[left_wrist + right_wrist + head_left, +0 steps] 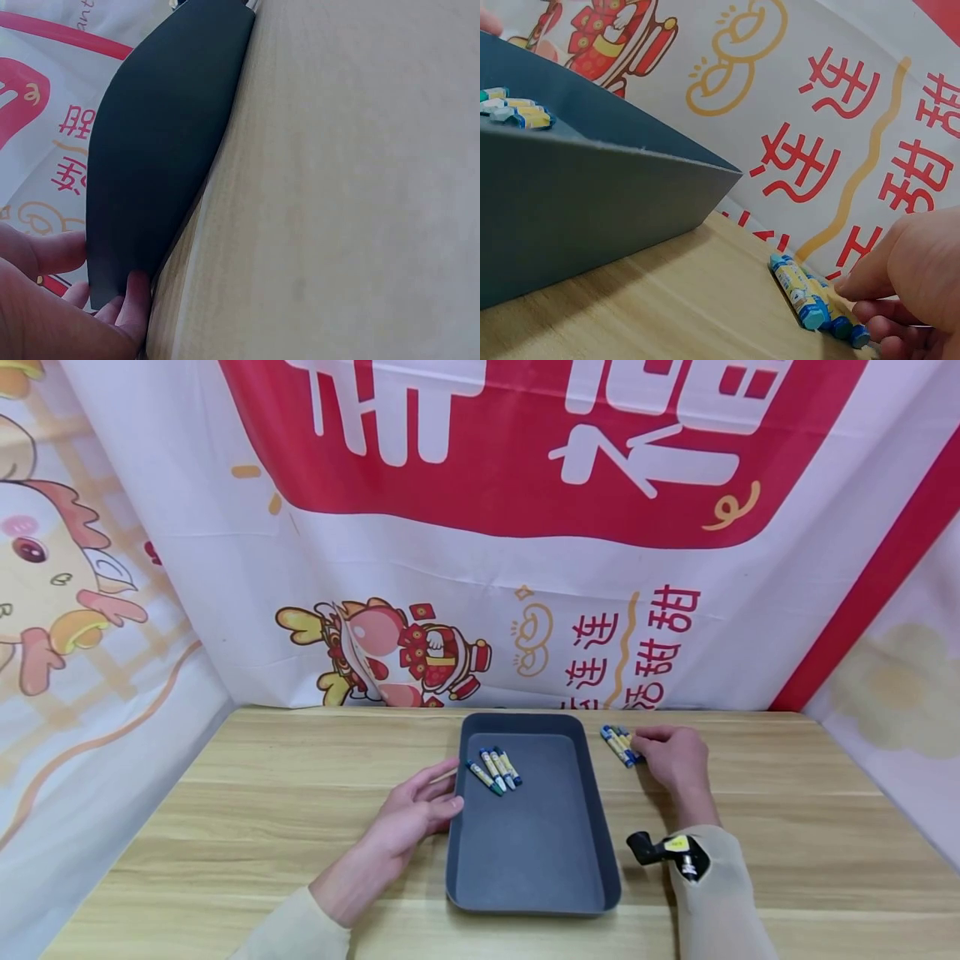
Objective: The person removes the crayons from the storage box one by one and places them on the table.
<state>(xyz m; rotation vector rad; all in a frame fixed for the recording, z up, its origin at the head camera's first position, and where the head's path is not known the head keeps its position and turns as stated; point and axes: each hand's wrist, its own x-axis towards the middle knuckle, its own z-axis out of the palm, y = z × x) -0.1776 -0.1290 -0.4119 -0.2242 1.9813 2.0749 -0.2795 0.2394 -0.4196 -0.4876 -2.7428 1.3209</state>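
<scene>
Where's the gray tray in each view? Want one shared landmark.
Head: tray below centre, slightly right.
Left wrist: tray's outer side, left of centre, from the top edge down to the left hand.
Right wrist: tray on the left, cut off by the left edge.
Shared landmark: red writing on the cloth.

The bare left hand (415, 804) reaches forward and inward from a forearm in a long, pale beige fabric sleeve (296, 927) that ends short of the wrist. Its thumb is spread apart from its slightly bent fingers (136, 304). The bare right hand (677, 758) extends farther forward, back facing up, its thumb and fingertips close together. A matching beige sleeve (726, 902) covers the right forearm.
</scene>
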